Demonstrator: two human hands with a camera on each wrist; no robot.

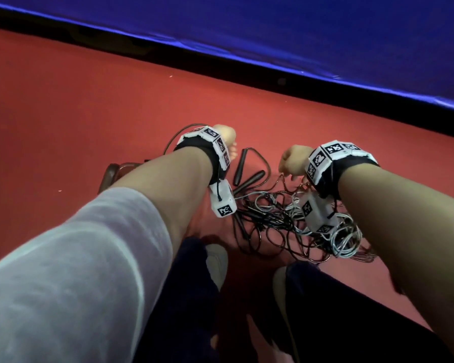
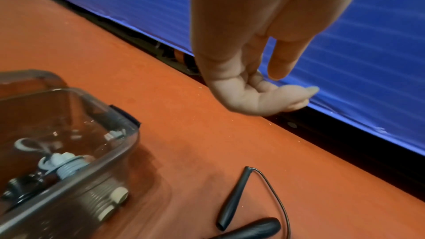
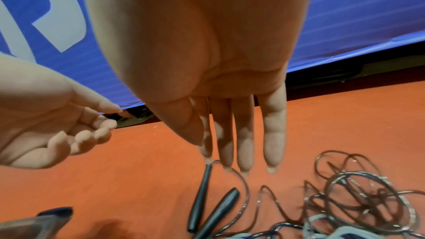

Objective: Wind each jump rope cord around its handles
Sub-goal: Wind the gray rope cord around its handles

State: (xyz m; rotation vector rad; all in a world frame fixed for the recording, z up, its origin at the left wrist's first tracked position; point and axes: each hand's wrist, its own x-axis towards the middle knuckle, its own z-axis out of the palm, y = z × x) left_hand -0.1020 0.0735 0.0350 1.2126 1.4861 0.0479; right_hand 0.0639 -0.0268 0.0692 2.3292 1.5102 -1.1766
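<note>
1. Two black handles [image 3: 207, 206] lying on red floor [image 1: 63, 100], side by side, nearly touching at near ends, splaying apart toward far ends; long axes run roughly away from the person toward the blue barrier [image 1: 299, 27].
2. Thin black cord [image 2: 278, 199] exits far tip of the slimmer handle [image 2: 232, 197], arcs to the right and back toward the tangle.
3. Tangle of cords [image 1: 286, 221], black and grey-white mixed, heaped on floor just right of the handles, under right wrist; not wound.
4. Left hand [image 2: 248, 57] hovering above floor, left of the handles; fingers loosely curled, thumb hanging relaxed, holding nothing, touching nothing.
5. Right hand [image 3: 218, 61] palm down above far end of the handles; fingers [image 3: 272, 134] straight, close together, pointing at floor; tips near the slim handle's tip, contact w/ cord can't be told. Nothing gripped.
6. Clear plastic box [image 2: 69, 161] w/ grey & white screw-type parts inside, on floor left of the handles, well apart from the tangle.
7. Black strip along barrier base beyond both hands; open red floor between it and the handles, more open floor far left.
8. Person's legs in dark trousers [image 1: 351, 310] at near edge, close behind the tangle.
</note>
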